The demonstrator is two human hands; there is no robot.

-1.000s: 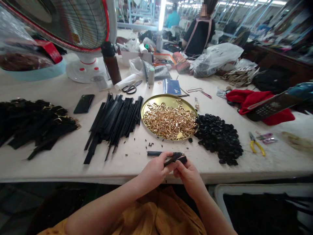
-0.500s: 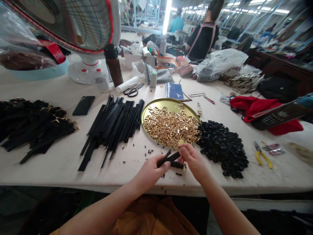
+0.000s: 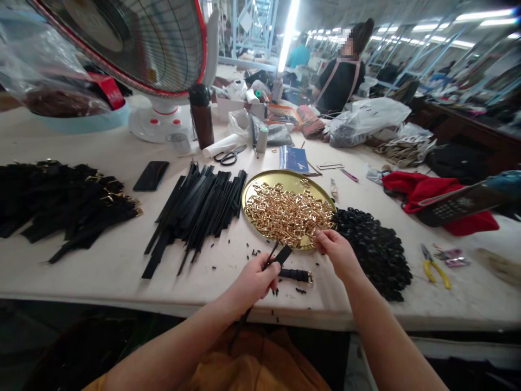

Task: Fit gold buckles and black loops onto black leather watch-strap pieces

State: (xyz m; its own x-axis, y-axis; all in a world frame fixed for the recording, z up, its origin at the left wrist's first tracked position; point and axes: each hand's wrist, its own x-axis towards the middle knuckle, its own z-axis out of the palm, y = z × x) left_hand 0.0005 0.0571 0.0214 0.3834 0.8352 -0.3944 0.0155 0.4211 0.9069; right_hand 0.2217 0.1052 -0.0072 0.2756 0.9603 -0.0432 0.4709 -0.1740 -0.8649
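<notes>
Left hand (image 3: 254, 282) pinches a black strap (image 3: 280, 256), tip up toward 1 o'clock, seemingly kept handy; right hand (image 3: 336, 251) probes gold buckles (image 3: 288, 214) at 5 o'clock on the tray (image 3: 285, 175); its grip is unclear.

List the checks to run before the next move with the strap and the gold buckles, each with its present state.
1. Grip of the left hand on the black strap: ok.
2. Reach of the right hand to the gold buckles at the gold tray's near rim: ok.
3. Buckle pinched in its fingers: cannot tell.
4. Tray flat on the table: ok.
5. Second, buckled strap lying on the table between the hands: ok.
</notes>
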